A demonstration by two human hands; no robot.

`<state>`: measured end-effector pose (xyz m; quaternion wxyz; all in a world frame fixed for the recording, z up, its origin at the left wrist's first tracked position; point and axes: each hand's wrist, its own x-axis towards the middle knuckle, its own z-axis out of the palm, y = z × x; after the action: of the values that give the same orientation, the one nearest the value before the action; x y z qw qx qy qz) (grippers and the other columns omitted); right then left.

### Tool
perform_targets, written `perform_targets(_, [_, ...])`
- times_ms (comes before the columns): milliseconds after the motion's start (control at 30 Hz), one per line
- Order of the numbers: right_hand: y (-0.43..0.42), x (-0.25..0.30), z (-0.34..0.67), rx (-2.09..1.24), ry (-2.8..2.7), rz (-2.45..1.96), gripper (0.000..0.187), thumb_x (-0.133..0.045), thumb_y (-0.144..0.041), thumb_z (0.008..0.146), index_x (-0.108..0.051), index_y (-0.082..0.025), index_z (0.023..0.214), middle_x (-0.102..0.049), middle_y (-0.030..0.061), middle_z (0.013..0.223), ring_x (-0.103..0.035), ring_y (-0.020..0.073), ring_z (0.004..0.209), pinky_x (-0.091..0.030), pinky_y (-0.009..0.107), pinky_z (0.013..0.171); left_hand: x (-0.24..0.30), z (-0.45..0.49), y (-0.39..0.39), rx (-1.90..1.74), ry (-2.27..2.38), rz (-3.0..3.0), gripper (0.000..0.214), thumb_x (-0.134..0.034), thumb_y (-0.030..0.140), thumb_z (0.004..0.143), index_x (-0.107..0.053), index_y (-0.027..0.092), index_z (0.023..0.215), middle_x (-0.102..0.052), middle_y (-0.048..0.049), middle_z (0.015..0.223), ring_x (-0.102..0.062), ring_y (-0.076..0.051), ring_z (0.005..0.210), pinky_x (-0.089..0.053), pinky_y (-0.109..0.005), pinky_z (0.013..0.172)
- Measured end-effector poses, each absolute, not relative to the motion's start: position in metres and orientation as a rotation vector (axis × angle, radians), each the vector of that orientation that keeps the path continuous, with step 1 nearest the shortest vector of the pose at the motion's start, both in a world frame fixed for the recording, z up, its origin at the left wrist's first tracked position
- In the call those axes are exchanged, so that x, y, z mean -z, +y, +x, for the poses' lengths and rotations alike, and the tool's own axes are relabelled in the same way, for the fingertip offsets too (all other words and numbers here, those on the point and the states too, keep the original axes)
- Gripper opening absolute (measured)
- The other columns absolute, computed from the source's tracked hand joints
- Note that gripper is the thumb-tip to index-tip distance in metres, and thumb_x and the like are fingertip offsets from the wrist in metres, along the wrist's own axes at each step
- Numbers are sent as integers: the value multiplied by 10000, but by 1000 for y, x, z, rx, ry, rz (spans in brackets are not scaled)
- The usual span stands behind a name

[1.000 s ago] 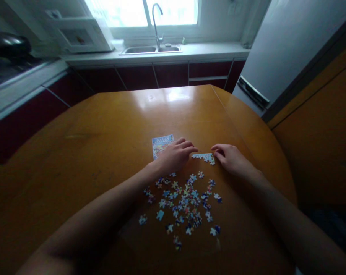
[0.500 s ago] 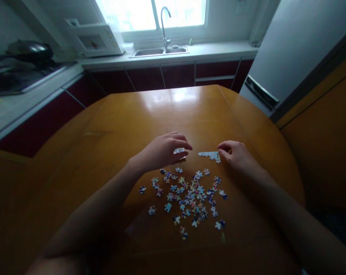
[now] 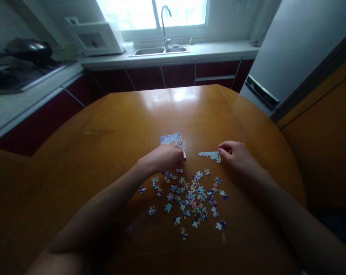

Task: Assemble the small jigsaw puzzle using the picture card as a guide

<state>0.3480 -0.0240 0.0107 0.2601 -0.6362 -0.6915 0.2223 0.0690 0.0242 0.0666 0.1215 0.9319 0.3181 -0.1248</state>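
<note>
On the glossy orange-brown wooden counter (image 3: 127, 122), your right hand (image 3: 238, 156) curls loosely at the right end of the pale-edged, roughly triangular joined puzzle section (image 3: 211, 154); your left hand (image 3: 165, 158) bends downward near small multicoloured loose puzzle pieces (image 3: 193, 194). Whether either grips anything, you cannot tell.

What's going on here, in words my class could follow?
Someone is handling jigsaw pieces on a brown table. The right hand has its fingertips at the right end of a small joined section. The left hand, fingers pointing down, is near the loose pieces and partly hides a printed picture; whether it holds a piece can't be seen. Most pieces lie loose.
</note>
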Motion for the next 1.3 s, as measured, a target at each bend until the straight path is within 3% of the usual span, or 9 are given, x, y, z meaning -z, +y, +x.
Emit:
perform_targets(167, [-24,-9,349,-599,-1877,-1715,185,-588,-264,884,-753,-179,890,-758,90,882,-671,217,772,-483,334,689,-68,72,23,469,949,2712,150,-663,141,740,-782,207,803,-742,-57,817,-605,-162,701,-347,-268,575])
perform_targets(600, [-24,-12,348,-592,-1875,-1716,176,-590,-251,885,-748,-175,894,-756,87,885,-663,211,771,-477,332,695,-63,74,18,419,901,2760,179,-596,67,730,-735,179,716,-738,-74,814,-583,-160,680,-359,-282,602])
perform_targets(767, [-25,-13,347,-595,-1860,-1719,174,-588,-247,887,-746,-175,882,-757,78,875,-663,205,765,-471,320,688,-63,73,19,295,763,2666,149,-613,59,732,-689,183,699,-709,-24,781,-578,-133,692,-372,-249,621])
perform_targets(1033, [-24,-14,347,-591,-1844,-1734,177,-592,-253,890,-748,-171,890,-748,71,854,-657,199,758,-464,306,674,-33,100,22,-261,898,2445,111,-604,221,877,-714,217,886,-730,1,850,-594,-116,716,-396,-246,672])
perform_targets(1300, [-25,-15,344,-597,-1870,-1718,163,-594,-227,887,-746,-172,874,-745,75,849,-649,193,752,-468,298,678,-9,130,33,-309,1002,2363,136,-618,234,860,-753,216,871,-753,-23,853,-640,-144,747,-419,-266,669])
